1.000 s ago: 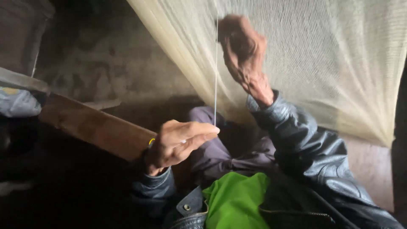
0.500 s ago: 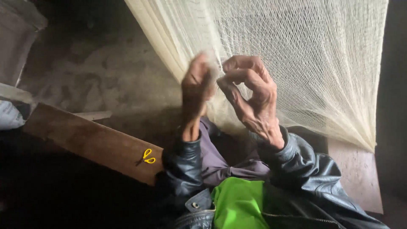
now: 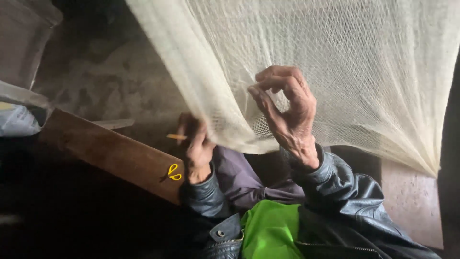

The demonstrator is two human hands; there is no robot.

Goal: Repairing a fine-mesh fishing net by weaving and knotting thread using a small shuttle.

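The cream, fine-mesh hanging net [image 3: 335,72] now drapes over your lap: your right hand [image 3: 287,108], down from its high pull, pinches the mesh with closed fingers, while your left hand [image 3: 196,146], moved to the net's bunched lower edge, grips a thin tan netting needle [image 3: 176,137].

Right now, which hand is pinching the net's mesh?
The right hand, raised with fingertips pinching the cream net. The left hand sits lower at the net's edge, holding a thin stick.

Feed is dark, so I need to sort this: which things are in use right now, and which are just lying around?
In use:
- cream net, pinched by right hand
- thin tan stick, held in left hand at the net's edge

Lying about:
- yellow scissors on the wooden plank
- grey bag, far left
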